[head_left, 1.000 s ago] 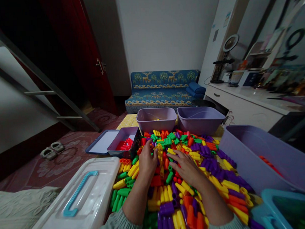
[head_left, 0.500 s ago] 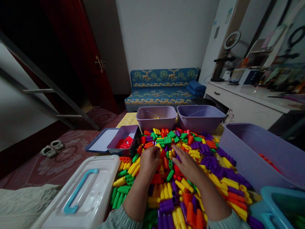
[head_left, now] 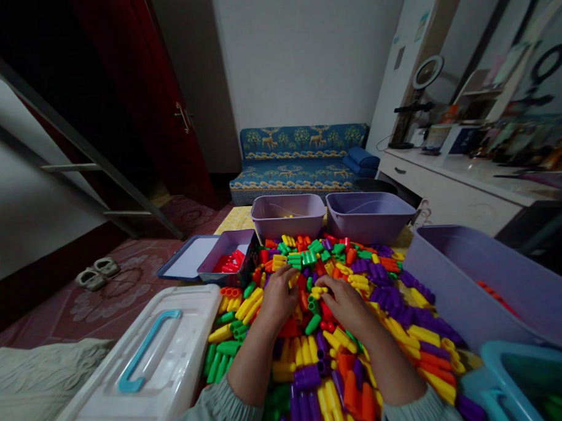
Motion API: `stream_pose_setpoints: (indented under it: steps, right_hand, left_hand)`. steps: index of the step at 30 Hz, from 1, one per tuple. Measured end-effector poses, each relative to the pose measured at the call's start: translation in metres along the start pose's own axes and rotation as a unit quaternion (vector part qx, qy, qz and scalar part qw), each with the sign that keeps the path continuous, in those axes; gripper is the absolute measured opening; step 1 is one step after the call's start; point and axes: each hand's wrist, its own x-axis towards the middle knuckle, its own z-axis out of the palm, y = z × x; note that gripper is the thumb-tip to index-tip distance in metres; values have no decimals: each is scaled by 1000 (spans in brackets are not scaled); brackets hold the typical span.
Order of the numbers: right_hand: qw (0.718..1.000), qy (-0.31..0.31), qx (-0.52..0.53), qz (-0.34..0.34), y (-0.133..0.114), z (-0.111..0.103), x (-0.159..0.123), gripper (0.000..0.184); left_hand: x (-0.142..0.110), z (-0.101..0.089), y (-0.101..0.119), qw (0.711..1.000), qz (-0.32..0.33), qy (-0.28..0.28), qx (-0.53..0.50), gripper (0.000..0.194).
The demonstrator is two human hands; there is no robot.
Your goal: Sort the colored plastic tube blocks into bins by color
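Observation:
Bullet-shaped plastic toy blocks (head_left: 305, 351) in yellow, purple, green, orange and red cover the table in a thick layer. My left hand (head_left: 280, 296) is over the middle of the pile, fingers partly spread, just in front of a yellow block (head_left: 278, 261). It seems to hold nothing. Beside it on the right, my right hand (head_left: 343, 301) has its thumb and fingers closed on a small yellow toy block (head_left: 317, 291). Green blocks (head_left: 313, 307) lie right below that piece.
Two purple bins (head_left: 288, 227) (head_left: 371, 226) stand at the back and a larger purple bin (head_left: 468, 290) at right. A teal bin (head_left: 491, 363) is near right. Left are an open box (head_left: 222, 238) with red blocks and a white lid (head_left: 171, 362) with a blue handle.
My left hand has opened from a closed grip, and a yellow block now shows beyond it. The fingers of my right hand have gone from stretched out to closed on a yellow block.

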Motion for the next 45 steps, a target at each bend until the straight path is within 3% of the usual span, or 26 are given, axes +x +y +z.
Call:
stream_pose_setpoints:
  steps: [4, 14, 20, 23, 26, 28, 31, 33, 36, 38, 40, 42, 45]
  right_hand:
    - [1000, 2, 5, -1, -2, -1, 0, 22]
    - [1000, 5, 9, -1, -4, 1, 0, 24]
    - [999, 33, 8, -4, -3, 0, 0, 25]
    - [997, 74, 33, -1, -3, -2, 1, 25]
    - [991, 92, 91, 26, -9, -5, 0, 29]
    - [985, 63, 152, 45, -14, -7, -1, 32]
    - [975, -40, 211, 57, -23, -12, -1, 32]
    - [976, -106, 187, 43, -27, -17, 2, 29]
    - [986, -131, 104, -8, -31, -29, 20, 22]
    - [988, -123, 93, -11, -36, -38, 43, 21]
    - [983, -93, 152, 40, -44, -46, 71, 20]
    - [959, 7, 265, 104, -54, -53, 99, 19]
    - [914, 115, 372, 113, -66, -60, 125, 34]
  left_hand:
    - [-2, 0, -1, 999, 15, -27, 25, 57]
    - [-1, -5, 3, 998, 6, -39, 58, 43]
    - [-1, -9, 7, 999, -3, 37, 15, 31]
    - [2, -8, 7, 994, -13, 92, -59, 28]
    - [4, -7, 6, 982, -62, 101, -146, 28]
    - [5, -8, 5, 977, -87, 109, -159, 28]
    - [4, -10, 5, 983, -83, 129, -98, 28]
    - [3, -9, 4, 987, -80, 121, -63, 36]
    - [1, -7, 3, 990, -86, 104, -45, 46]
    - [1, -5, 2, 991, -87, 97, -40, 47]
    - [1, -5, 1, 992, -82, 92, -39, 45]
    - [1, -5, 0, 992, -74, 91, -41, 42]
    - [2, -6, -1, 993, -71, 91, -40, 40]
